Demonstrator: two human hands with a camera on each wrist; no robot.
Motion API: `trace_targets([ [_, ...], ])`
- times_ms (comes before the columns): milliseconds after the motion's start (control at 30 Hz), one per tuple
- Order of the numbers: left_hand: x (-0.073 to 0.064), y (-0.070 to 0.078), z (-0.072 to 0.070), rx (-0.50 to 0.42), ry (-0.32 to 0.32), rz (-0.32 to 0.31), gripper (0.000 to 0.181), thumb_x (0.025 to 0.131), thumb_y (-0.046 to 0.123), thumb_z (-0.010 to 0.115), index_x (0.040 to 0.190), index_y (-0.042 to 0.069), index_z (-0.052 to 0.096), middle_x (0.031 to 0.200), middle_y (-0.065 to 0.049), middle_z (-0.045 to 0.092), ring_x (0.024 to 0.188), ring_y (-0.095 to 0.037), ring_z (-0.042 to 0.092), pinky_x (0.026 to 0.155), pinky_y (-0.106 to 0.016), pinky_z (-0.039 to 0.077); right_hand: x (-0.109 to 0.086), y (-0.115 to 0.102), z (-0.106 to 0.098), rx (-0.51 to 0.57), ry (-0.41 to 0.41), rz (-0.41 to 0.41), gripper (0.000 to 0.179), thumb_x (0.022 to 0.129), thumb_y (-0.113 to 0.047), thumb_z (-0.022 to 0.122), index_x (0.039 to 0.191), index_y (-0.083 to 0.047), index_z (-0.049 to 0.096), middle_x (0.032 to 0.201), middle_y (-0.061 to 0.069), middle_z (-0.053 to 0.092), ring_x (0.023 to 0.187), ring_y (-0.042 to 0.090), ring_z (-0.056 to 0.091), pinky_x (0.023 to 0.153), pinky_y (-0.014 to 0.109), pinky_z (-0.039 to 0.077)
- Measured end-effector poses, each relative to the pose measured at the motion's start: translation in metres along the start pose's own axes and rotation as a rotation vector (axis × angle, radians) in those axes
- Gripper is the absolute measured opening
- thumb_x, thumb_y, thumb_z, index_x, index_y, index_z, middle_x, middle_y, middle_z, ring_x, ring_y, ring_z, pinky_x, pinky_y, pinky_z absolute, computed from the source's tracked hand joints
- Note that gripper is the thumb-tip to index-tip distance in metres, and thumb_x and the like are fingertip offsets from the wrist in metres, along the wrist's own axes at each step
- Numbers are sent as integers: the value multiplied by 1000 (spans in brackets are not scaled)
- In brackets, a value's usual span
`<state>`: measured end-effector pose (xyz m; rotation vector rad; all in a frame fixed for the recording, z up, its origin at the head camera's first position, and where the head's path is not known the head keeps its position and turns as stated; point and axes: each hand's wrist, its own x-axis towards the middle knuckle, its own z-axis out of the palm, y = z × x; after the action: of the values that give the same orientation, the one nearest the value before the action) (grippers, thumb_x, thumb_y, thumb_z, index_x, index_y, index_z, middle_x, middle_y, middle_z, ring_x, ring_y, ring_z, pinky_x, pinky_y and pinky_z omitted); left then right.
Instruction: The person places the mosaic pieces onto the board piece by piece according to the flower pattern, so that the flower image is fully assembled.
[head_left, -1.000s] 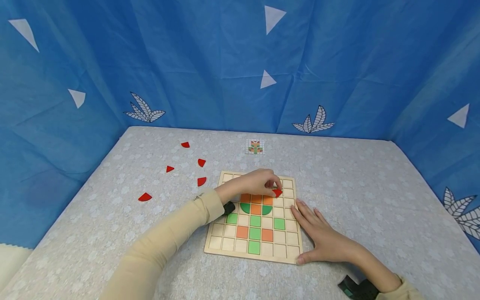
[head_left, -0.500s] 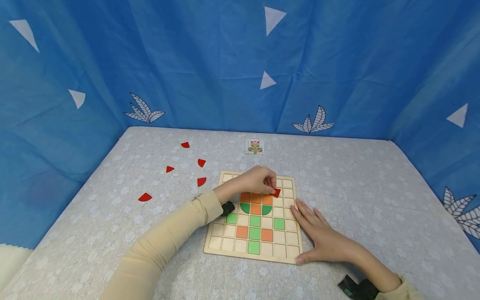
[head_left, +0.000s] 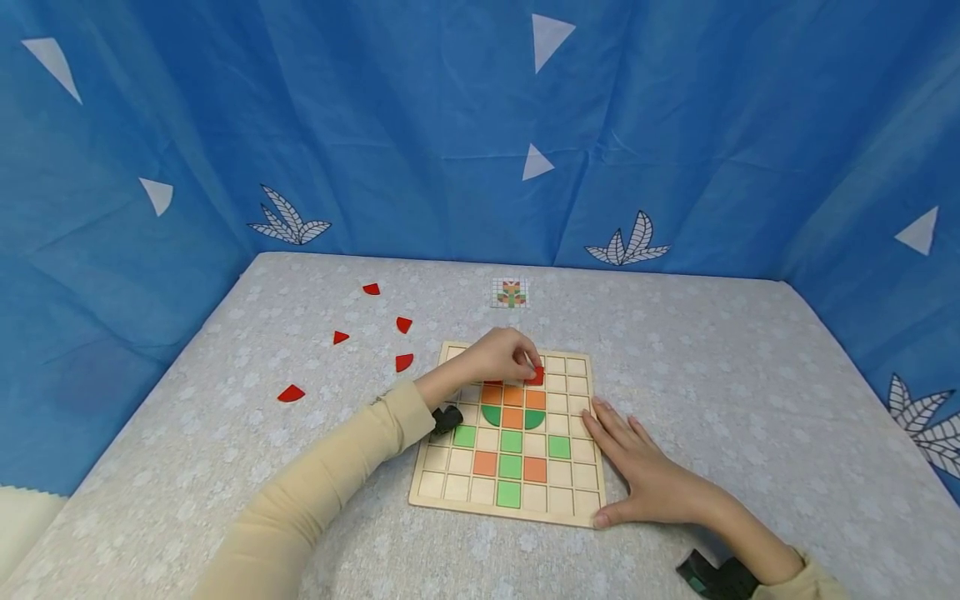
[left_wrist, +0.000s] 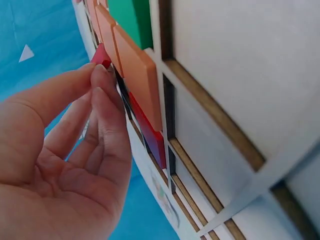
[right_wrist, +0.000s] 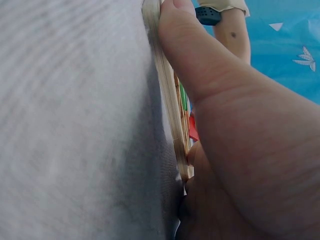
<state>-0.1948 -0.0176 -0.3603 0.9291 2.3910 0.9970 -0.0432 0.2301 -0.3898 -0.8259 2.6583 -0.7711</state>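
Observation:
My left hand reaches over the wooden grid board and pinches a small red tile between thumb and fingertips. The tile is close over a cell beyond the row of orange squares; in the left wrist view its tip shows at the fingertips. Another red tile sits in the board, partly hidden by the hand in the head view. My right hand lies along the board's right edge, fingers spread, thumb at the near corner. Green semicircle-like pieces, green squares and orange squares fill several cells.
Several loose red pieces, such as a quarter-circle and a triangle, lie on the patterned tablecloth left of the board. A small printed pattern card lies beyond it. Blue curtain surrounds the table's far sides.
My left hand has moved left across the board with the red tile, from right of the orange row to above its right end. The right hand and the board have stayed put.

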Motion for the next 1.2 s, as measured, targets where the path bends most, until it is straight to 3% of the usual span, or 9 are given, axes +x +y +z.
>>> trace_targets([
  [467,-2,7,3,132,-15,7,17,87,10,67,103,7,73,78,4,63,64,-11,52,57,-22,39,0,1,0,-11,6,-19,120,67,-62,71,150,-5,7,154,17,-5,139,33,-3,105,32,-13],
  [867,-2,6,4,163,-4,32,15,87,10,67,101,8,73,80,4,64,67,-9,54,60,-22,42,0,1,-1,-1,6,-19,119,68,-61,72,150,-5,7,153,18,-4,139,33,-2,105,33,-12],
  [1067,-3,7,5,162,-4,14,13,87,11,67,98,8,74,86,2,66,73,-8,56,64,-22,45,-1,2,0,0,4,-17,119,68,-61,72,150,-5,7,153,18,-5,139,33,-3,105,34,-12],
  [1200,-10,11,-3,140,0,18,16,89,12,65,102,5,72,87,0,66,74,-9,57,65,-21,45,0,2,1,2,1,-14,119,68,-61,72,150,-5,7,153,17,-5,139,32,-3,105,33,-13],
])
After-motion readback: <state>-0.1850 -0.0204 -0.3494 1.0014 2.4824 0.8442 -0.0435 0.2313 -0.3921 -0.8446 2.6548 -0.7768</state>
